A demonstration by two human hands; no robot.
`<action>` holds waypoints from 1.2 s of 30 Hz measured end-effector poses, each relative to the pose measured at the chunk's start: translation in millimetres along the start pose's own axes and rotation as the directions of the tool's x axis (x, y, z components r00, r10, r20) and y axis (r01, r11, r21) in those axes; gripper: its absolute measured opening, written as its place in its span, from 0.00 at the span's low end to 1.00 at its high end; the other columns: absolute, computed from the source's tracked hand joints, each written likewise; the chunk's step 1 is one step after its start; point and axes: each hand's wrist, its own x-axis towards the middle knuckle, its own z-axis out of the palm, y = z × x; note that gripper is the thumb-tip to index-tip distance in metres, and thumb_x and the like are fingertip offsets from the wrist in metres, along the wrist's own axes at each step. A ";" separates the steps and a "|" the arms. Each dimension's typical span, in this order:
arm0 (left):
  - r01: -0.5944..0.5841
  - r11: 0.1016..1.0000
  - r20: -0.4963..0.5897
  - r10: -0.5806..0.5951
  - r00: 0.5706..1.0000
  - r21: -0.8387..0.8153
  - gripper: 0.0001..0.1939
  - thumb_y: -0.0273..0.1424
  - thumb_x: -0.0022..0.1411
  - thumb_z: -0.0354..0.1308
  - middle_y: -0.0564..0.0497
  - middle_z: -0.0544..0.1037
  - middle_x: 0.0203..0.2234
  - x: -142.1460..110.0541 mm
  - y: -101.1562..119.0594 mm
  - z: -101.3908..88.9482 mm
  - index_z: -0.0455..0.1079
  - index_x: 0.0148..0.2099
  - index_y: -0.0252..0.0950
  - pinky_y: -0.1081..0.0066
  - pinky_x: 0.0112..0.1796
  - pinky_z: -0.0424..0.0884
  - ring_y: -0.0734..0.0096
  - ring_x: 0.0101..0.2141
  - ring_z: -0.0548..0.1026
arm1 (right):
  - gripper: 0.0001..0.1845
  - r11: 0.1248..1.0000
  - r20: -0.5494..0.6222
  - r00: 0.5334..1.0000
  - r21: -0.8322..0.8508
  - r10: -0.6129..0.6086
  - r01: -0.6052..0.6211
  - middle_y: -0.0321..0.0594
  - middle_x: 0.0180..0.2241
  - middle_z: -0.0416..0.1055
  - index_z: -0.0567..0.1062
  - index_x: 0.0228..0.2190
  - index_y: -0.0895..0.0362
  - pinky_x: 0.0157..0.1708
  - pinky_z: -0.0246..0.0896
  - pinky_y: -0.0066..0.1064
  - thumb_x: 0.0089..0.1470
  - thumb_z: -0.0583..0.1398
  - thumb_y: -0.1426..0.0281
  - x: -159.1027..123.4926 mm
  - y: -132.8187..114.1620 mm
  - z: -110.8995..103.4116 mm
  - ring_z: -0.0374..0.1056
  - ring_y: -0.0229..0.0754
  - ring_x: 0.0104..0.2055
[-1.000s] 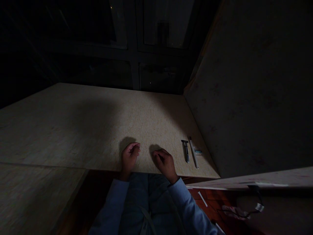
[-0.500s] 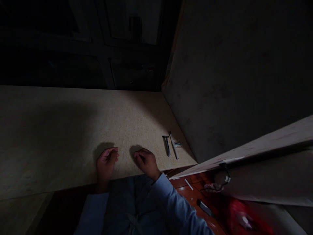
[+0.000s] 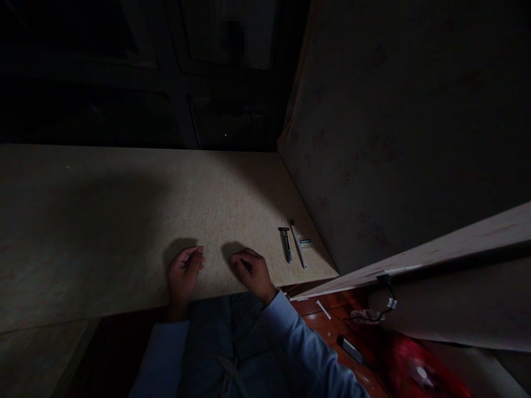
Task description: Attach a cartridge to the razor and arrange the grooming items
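Note:
Close to the table's front edge, my left hand [image 3: 185, 273] is loosely closed, with its fingers curled toward the thumb and nothing visible in it. My right hand [image 3: 254, 272] is a short way to its right, also curled closed, and holds nothing that I can see. Of the objects on the tabletop [image 3: 136, 271], a razor [image 3: 286, 245] is nearest to my right hand. Just beyond it lies a white toothbrush [image 3: 298, 245] with a dark head. A small clear-and-teal item [image 3: 305, 242], its kind unclear, lies to the toothbrush's right. Neither hand touches these.
A wall [image 3: 394, 143] borders the table's right side, and dark window panes [image 3: 226, 119] stand behind it. On the reddish floor at lower right are a white strip [image 3: 323, 310], a grey-and-black object [image 3: 350, 350] and a red plastic bag [image 3: 418, 367]. A black cable [image 3: 389, 293] hangs nearby.
The whole view has shifted slightly, so everything appears a little further right and up. Both hands keep nearly the same curled pose, and the items on the table stay put.

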 end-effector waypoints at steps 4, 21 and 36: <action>-0.005 1.000 0.005 0.005 1.000 0.001 0.14 0.39 0.48 0.64 0.53 0.76 0.20 -0.5 0.8 -0.8 0.76 0.35 0.35 0.74 0.21 0.68 0.73 0.19 0.72 | 0.12 0.997 -0.076 0.997 0.069 -0.025 0.030 0.42 0.34 0.78 0.82 0.36 0.54 0.37 0.69 0.32 0.64 0.58 0.66 -13.5 -18.9 -21.0 0.74 0.42 0.37; 0.017 1.000 0.007 -0.016 1.000 -0.025 0.14 0.39 0.48 0.64 0.54 0.76 0.20 -0.6 0.4 -0.3 0.77 0.35 0.36 0.74 0.23 0.68 0.74 0.20 0.71 | 0.20 0.701 -0.243 0.967 -0.678 0.072 -0.222 0.55 0.51 0.75 0.77 0.51 0.58 0.55 0.67 0.47 0.63 0.53 0.69 -33.5 59.4 -163.1 0.71 0.54 0.54; 0.002 1.000 -0.004 -0.002 1.000 -0.011 0.13 0.40 0.48 0.64 0.54 0.75 0.19 -0.4 -0.9 0.2 0.77 0.33 0.36 0.74 0.22 0.68 0.74 0.20 0.71 | 0.21 0.608 -0.183 0.982 -0.774 0.052 -0.176 0.57 0.54 0.73 0.77 0.54 0.59 0.53 0.68 0.44 0.65 0.54 0.67 -38.6 54.7 -148.8 0.70 0.54 0.54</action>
